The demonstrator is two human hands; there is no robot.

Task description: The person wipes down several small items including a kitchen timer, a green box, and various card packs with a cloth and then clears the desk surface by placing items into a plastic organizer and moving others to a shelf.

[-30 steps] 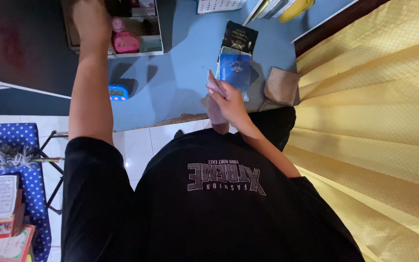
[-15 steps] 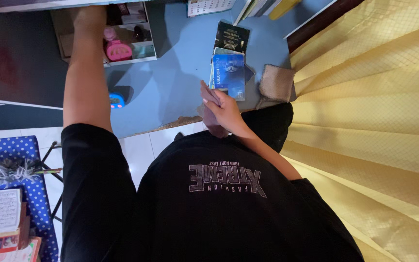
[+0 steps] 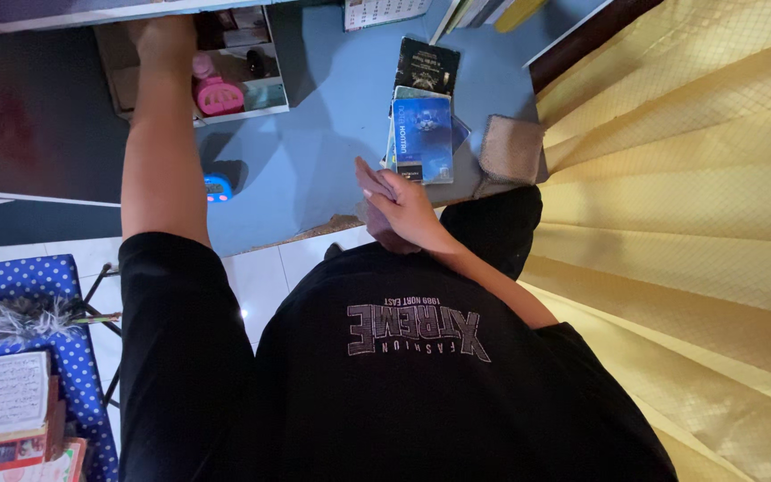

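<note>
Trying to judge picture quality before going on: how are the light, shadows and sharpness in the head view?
Head view: sharp and evenly lit, edges bent by the wide lens; soft shadows on the blue table beside the left hand and under the right hand; the shelf box interior is dim; the yellow curtain is bright, not glaring.

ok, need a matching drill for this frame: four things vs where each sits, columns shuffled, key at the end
Things:
1. left hand
2. right hand
3. blue clock
4. brown cloth

Places:
A. on the desk beside the yellow curtain
B. at the desk's near edge, holding a small pinkish cloth
C. reaching into the open shelf box
D. on the desk below the shelf box

Pairs: 1-C, 2-B, 3-D, 4-A
</note>
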